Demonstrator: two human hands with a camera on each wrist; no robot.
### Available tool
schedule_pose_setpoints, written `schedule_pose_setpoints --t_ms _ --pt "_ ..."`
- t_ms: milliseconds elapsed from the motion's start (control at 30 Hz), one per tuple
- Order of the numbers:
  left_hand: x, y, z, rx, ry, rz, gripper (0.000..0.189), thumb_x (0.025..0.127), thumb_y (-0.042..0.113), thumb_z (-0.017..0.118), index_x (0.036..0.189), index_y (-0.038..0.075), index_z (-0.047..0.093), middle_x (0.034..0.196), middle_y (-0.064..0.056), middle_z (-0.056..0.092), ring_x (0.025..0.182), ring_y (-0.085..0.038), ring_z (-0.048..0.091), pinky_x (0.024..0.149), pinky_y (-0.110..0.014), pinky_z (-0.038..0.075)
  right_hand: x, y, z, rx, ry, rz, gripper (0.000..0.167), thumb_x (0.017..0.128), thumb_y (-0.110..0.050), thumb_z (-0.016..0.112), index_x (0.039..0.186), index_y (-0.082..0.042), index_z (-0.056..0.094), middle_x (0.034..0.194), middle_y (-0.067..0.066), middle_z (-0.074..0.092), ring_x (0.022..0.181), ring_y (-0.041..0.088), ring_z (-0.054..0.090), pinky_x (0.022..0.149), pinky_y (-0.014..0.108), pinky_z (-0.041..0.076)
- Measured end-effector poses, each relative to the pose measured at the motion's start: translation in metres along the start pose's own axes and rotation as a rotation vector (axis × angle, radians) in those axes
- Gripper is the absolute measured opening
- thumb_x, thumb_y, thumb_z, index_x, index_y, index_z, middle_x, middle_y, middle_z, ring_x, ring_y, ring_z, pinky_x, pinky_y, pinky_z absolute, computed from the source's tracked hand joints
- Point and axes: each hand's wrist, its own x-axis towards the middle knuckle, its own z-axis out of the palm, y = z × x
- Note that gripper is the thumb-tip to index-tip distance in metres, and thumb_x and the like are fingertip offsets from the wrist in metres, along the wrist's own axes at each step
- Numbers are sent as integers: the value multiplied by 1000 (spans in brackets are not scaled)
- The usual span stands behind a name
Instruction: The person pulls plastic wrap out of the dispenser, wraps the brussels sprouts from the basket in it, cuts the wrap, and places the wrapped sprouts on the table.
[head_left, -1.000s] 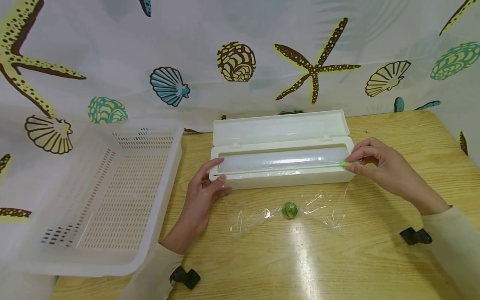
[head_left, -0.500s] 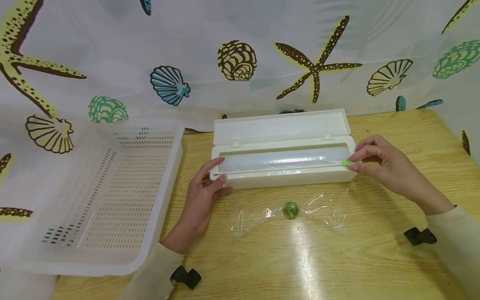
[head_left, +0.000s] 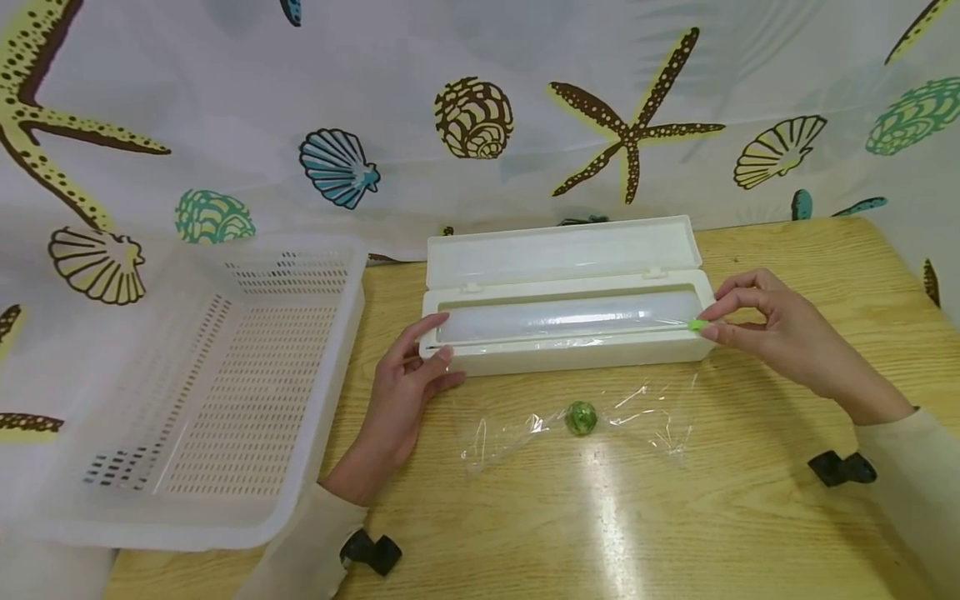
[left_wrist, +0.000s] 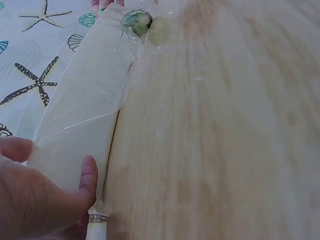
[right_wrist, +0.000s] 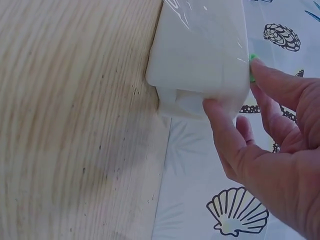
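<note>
A white cling film dispenser [head_left: 570, 357] lies across the table with its lid standing up at the back and a roll of film [head_left: 555, 318] inside. At its left end my left hand [head_left: 401, 392] grips the box between thumb and fingers. My right hand [head_left: 780, 337], at the opposite end, pinches the small green slide cutter [head_left: 696, 325] on the front rail; in the right wrist view its fingers [right_wrist: 225, 125] reach round the box's end. A sheet of clear film [head_left: 517, 429] spreads in front of the box, with a Brussels sprout [head_left: 581, 418] at its middle.
To the left stands a large white perforated basket [head_left: 307, 433]. A pale curtain [head_left: 405, 67] printed with shells and starfish hangs behind the wooden table [head_left: 525, 533]. Each sleeve carries a black wrist mount [head_left: 842, 469].
My right hand and the green slide cutter have shifted slightly right, to the rail's end. My left hand keeps its grip, and the film and sprout lie as before.
</note>
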Motion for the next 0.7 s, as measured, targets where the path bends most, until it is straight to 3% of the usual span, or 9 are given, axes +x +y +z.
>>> schedule_pose_setpoints --t_ms 133,267,400,700 --pt "0 0 0 0 -1 2 49 109 -1 64 156 11 59 100 -5 35 93 -20 57 98 -46 62 0 1 -2 0 -4 18 14 105 -11 76 115 -1 78 137 10 52 121 27 46 76 29 42" --pt "1 0 0 -2 -5 2 49 109 -1 64 156 12 59 101 -5 35 93 -20 57 98 -46 62 -2 5 -5 19 0 26 15 105 -9 76 117 0 77 136 10 54 126 23 45 89 20 43" --pt "1 0 0 -6 -1 4 49 109 -1 64 156 12 59 101 -5 37 92 -19 58 99 -47 61 -3 7 -8 47 0 10 16 105 -7 76 117 2 76 134 10 56 128 17 43 100 7 33" --pt "0 3 -1 34 -8 -22 49 109 3 65 157 14 59 103 -6 38 94 -19 55 100 -48 61 -8 11 -2 108 -5 41 16 108 -11 71 120 0 71 134 7 54 127 14 48 102 11 39"
